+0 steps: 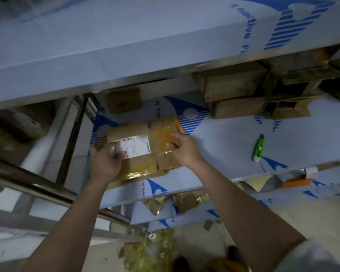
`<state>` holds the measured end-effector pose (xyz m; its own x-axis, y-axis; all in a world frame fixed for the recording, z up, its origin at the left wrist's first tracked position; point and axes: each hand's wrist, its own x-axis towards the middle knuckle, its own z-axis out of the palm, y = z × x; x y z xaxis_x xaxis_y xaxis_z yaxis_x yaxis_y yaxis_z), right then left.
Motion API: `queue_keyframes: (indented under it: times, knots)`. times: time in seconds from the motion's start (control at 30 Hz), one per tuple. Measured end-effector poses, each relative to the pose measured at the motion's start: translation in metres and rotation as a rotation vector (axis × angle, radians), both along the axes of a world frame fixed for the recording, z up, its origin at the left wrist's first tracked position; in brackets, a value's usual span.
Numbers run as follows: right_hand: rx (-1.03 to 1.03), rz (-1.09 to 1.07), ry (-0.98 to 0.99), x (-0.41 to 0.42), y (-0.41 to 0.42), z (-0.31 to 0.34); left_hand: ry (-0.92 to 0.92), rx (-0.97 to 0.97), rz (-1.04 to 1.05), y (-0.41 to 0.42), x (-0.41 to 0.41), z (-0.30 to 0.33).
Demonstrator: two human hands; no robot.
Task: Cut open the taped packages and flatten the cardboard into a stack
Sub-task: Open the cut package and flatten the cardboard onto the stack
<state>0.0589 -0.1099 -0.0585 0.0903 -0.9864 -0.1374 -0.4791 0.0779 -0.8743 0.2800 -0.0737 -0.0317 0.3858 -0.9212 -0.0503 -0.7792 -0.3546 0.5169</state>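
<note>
On the shelf (224, 138), both hands (106, 161) gripping taped package (137, 146)

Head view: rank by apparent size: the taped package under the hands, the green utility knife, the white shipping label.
1. Taped package, clearly largest.
2. White shipping label, part of it hidden by the left hand.
3. Green utility knife, narrower than the label, though similar in length.

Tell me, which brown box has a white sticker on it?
The flattened box under both hands, at the shelf's front edge, has the white label. The small box behind it and the stacked boxes show none.
</note>
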Motion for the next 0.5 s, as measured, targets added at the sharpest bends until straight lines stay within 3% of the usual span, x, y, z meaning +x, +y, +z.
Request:
queue_keyframes:
  times: [0.07,0.13,0.33,0.5]
  knots:
    - [0.044,0.072,0.141,0.006,0.001,-0.015,-0.136,0.224,-0.070,0.001,0.009,-0.016]
    - [0.035,0.094,0.191,0.005,0.003,-0.023,-0.134,0.308,-0.092,0.002,0.010,-0.027]
    - [-0.073,0.128,0.282,0.008,0.003,-0.027,-0.095,0.273,-0.108,-0.001,0.020,-0.050]
    - [-0.141,0.217,0.650,0.022,-0.001,-0.027,-0.218,0.202,-0.109,-0.002,0.022,-0.048]
